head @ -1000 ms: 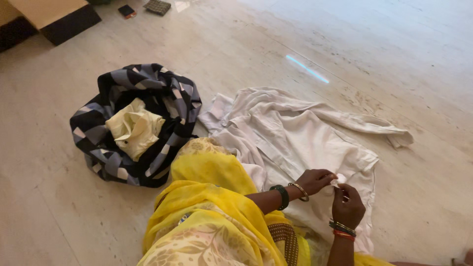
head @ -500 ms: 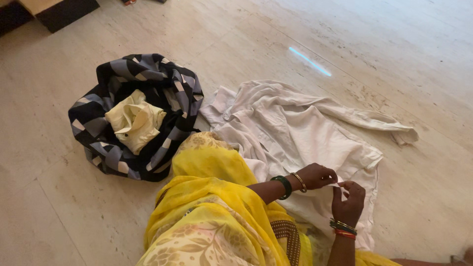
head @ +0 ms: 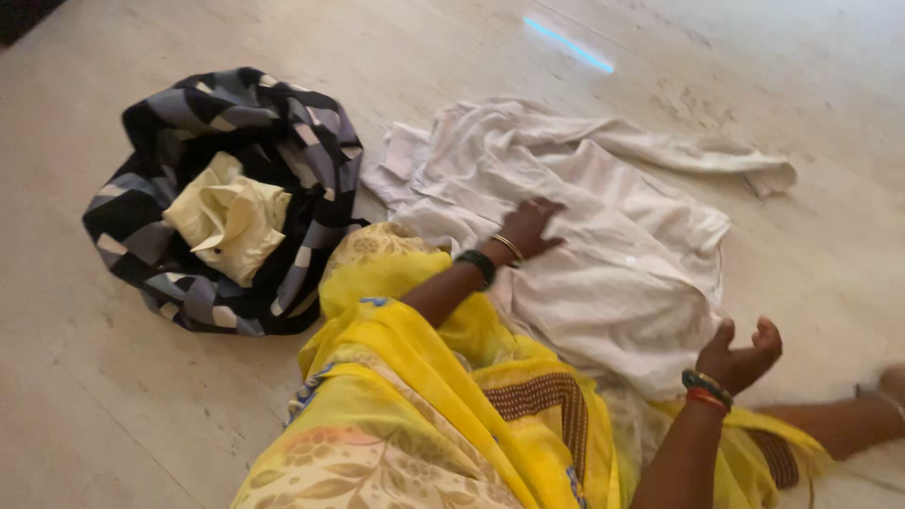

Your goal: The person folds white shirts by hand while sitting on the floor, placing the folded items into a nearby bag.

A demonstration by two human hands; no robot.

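Note:
A white shirt [head: 613,245] lies spread on the pale stone floor in front of me. My left hand [head: 530,226] rests flat on the middle of the shirt, fingers spread, with a green and a gold bangle at the wrist. My right hand [head: 743,356] hovers just off the shirt's lower right edge, palm up, fingers curled and apart, holding nothing; coloured bangles circle its wrist. Yellow cloth [head: 424,396] that I wear covers my lap and overlaps the shirt's near edge.
A black, grey and white patterned cloth [head: 273,141] lies bunched to the left, with a pale yellow garment [head: 226,217] on top of it. A streak of blue light [head: 568,43] falls on the floor beyond the shirt. My foot [head: 886,391] shows at the right edge.
Both hands let go of the shirt's lower edge, which they pinched together. The left hand moved up onto the shirt's middle; the right hand swung out to the right. The view shifted downward.

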